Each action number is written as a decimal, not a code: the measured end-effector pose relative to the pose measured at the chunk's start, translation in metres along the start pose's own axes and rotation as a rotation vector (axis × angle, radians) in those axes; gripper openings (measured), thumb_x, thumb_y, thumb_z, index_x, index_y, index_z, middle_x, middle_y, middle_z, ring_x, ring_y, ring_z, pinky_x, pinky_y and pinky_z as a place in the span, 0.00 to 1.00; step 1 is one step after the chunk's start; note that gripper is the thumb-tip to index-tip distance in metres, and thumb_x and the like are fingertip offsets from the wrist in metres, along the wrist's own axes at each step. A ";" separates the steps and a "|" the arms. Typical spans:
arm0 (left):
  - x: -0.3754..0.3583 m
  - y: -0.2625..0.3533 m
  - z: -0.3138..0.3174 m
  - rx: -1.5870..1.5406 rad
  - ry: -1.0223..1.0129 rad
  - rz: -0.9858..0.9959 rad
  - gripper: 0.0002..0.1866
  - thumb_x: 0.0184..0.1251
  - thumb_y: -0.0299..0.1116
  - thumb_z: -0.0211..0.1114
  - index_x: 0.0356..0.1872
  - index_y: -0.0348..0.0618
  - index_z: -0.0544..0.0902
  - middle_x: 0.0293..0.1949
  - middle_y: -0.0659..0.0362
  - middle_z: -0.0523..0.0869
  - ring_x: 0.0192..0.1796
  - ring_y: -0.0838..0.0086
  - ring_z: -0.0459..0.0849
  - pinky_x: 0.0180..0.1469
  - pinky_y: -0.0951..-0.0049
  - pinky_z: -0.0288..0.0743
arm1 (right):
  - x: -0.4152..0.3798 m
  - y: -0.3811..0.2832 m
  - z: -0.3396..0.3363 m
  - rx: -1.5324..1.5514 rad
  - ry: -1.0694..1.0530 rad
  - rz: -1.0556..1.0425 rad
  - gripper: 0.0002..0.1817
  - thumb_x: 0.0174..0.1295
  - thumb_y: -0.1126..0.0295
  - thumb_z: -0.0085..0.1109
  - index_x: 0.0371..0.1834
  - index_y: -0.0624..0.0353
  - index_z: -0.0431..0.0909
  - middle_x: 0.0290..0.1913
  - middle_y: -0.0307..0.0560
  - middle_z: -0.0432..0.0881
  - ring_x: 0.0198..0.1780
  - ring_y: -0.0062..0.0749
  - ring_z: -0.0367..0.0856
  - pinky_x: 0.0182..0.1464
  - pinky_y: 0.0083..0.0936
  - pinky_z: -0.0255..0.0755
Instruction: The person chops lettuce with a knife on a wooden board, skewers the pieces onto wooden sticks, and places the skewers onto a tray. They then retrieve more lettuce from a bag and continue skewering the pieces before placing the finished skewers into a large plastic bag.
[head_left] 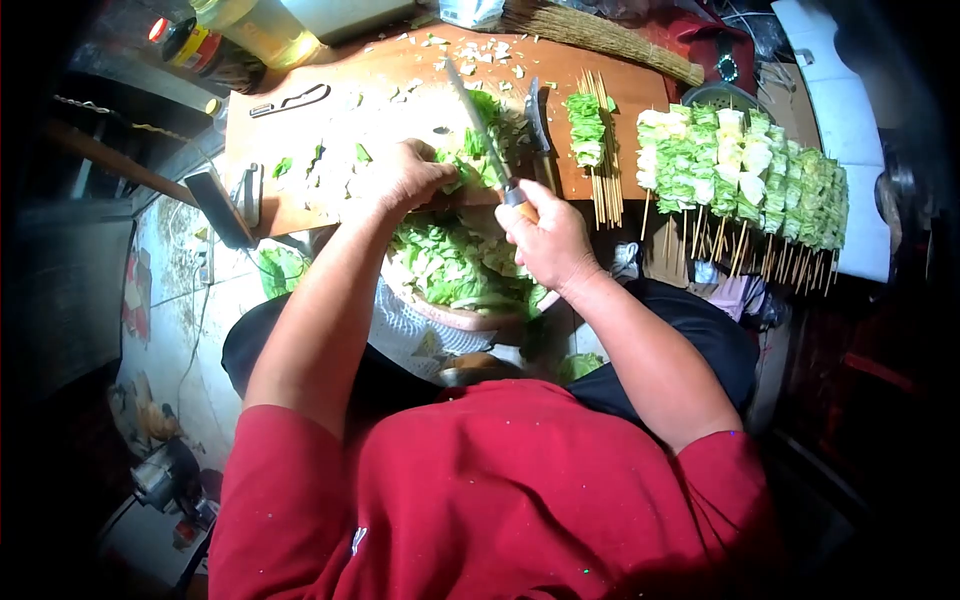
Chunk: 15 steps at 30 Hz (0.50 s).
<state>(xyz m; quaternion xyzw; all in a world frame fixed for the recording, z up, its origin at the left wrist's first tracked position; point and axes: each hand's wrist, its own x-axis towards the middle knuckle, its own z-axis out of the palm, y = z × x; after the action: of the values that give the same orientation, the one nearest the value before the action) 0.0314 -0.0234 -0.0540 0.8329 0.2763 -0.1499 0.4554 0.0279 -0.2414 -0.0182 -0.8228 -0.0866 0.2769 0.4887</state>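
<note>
One knife (471, 108): handle wrapped in the right hand (550, 235), blade over the board (355, 75).
Leaves (468, 155): near the board's front edge, by the left hand (410, 182); whether it grips them, cannot tell.
Blade: best kept clear of tucked left fingertips.
Bottles (262, 38): beyond the board's far-left corner, lettering unreadable.

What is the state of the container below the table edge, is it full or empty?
Full: green leaves heap up to the near rim of the container. The table hides its far side.
</note>
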 end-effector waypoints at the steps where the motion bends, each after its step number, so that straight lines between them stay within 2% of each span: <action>1: -0.006 0.006 -0.001 0.017 -0.008 0.009 0.27 0.46 0.43 0.73 0.42 0.30 0.81 0.31 0.49 0.86 0.33 0.67 0.86 0.43 0.68 0.80 | 0.004 0.005 0.002 -0.036 0.073 -0.030 0.26 0.59 0.57 0.59 0.54 0.66 0.74 0.38 0.60 0.83 0.42 0.51 0.83 0.46 0.36 0.75; 2: -0.010 0.008 0.002 0.017 -0.006 0.010 0.27 0.46 0.43 0.73 0.42 0.30 0.81 0.31 0.49 0.86 0.33 0.67 0.86 0.43 0.68 0.80 | 0.009 0.009 0.003 -0.072 0.146 -0.060 0.24 0.60 0.57 0.58 0.53 0.65 0.75 0.38 0.60 0.83 0.42 0.53 0.83 0.45 0.38 0.75; 4: -0.015 0.009 0.008 0.228 0.099 0.180 0.26 0.47 0.42 0.72 0.40 0.29 0.80 0.30 0.49 0.86 0.34 0.66 0.86 0.43 0.68 0.80 | 0.017 0.009 0.002 -0.062 0.169 -0.052 0.22 0.61 0.56 0.55 0.51 0.61 0.76 0.38 0.60 0.83 0.43 0.54 0.82 0.46 0.40 0.75; 5: -0.016 0.005 0.011 0.245 0.161 0.257 0.22 0.48 0.39 0.71 0.38 0.30 0.80 0.28 0.50 0.85 0.29 0.70 0.85 0.36 0.71 0.80 | 0.021 0.012 0.002 -0.064 0.164 0.010 0.21 0.61 0.56 0.55 0.50 0.60 0.76 0.39 0.60 0.83 0.43 0.54 0.82 0.46 0.41 0.75; 6: -0.019 0.010 0.006 0.248 0.165 0.256 0.22 0.48 0.39 0.71 0.38 0.30 0.80 0.28 0.50 0.85 0.29 0.70 0.85 0.36 0.71 0.80 | 0.024 0.011 0.002 -0.064 0.158 0.071 0.21 0.61 0.55 0.54 0.50 0.59 0.77 0.39 0.60 0.83 0.43 0.54 0.82 0.47 0.42 0.74; 8: -0.026 0.020 -0.006 -0.208 0.076 -0.023 0.16 0.49 0.35 0.69 0.35 0.34 0.80 0.26 0.54 0.83 0.30 0.73 0.82 0.32 0.72 0.78 | 0.025 0.010 0.002 -0.122 0.158 0.066 0.21 0.61 0.54 0.53 0.50 0.58 0.76 0.39 0.60 0.83 0.44 0.54 0.82 0.47 0.42 0.74; 9: -0.028 0.020 -0.013 -0.354 0.100 0.051 0.17 0.53 0.37 0.69 0.38 0.35 0.78 0.27 0.55 0.82 0.28 0.75 0.81 0.29 0.74 0.76 | 0.022 -0.002 0.000 -0.214 0.164 0.058 0.21 0.61 0.55 0.52 0.51 0.58 0.76 0.40 0.60 0.83 0.44 0.54 0.82 0.47 0.42 0.74; 10: -0.028 0.018 -0.024 -0.539 0.067 0.126 0.17 0.57 0.39 0.66 0.41 0.36 0.78 0.33 0.55 0.83 0.30 0.75 0.80 0.31 0.75 0.76 | 0.019 -0.009 0.000 -0.306 0.170 0.048 0.22 0.61 0.55 0.52 0.52 0.58 0.75 0.40 0.60 0.83 0.44 0.55 0.82 0.47 0.42 0.75; 11: -0.030 0.017 -0.035 -0.679 0.086 0.177 0.17 0.59 0.40 0.65 0.41 0.37 0.78 0.34 0.56 0.83 0.31 0.75 0.80 0.32 0.75 0.76 | 0.022 -0.010 0.000 -0.347 0.141 0.066 0.23 0.61 0.56 0.53 0.56 0.57 0.74 0.42 0.59 0.83 0.46 0.53 0.81 0.50 0.40 0.74; 12: -0.034 0.019 -0.048 -0.817 0.106 0.228 0.17 0.61 0.41 0.63 0.42 0.39 0.78 0.36 0.57 0.83 0.33 0.76 0.80 0.34 0.75 0.76 | 0.022 -0.011 0.002 -0.342 0.134 0.058 0.23 0.61 0.56 0.53 0.56 0.57 0.74 0.42 0.59 0.83 0.46 0.53 0.81 0.50 0.40 0.74; 14: -0.049 0.018 -0.078 -1.152 0.020 0.300 0.18 0.59 0.40 0.66 0.42 0.38 0.75 0.33 0.56 0.82 0.32 0.73 0.81 0.36 0.72 0.78 | 0.021 -0.013 0.008 -0.413 0.114 0.031 0.26 0.61 0.56 0.54 0.59 0.57 0.72 0.44 0.59 0.83 0.48 0.52 0.81 0.53 0.40 0.73; 15: -0.061 0.022 -0.091 -1.237 0.054 0.358 0.16 0.61 0.40 0.65 0.41 0.38 0.75 0.36 0.55 0.82 0.34 0.72 0.82 0.37 0.71 0.80 | 0.022 -0.011 0.012 -0.429 0.078 -0.004 0.28 0.60 0.56 0.54 0.62 0.59 0.71 0.45 0.58 0.83 0.50 0.50 0.81 0.54 0.39 0.72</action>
<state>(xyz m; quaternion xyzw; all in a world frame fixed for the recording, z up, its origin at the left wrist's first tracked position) -0.0051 0.0237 0.0404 0.4532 0.1801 0.1364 0.8623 0.0413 -0.2183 -0.0216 -0.9180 -0.1261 0.2189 0.3058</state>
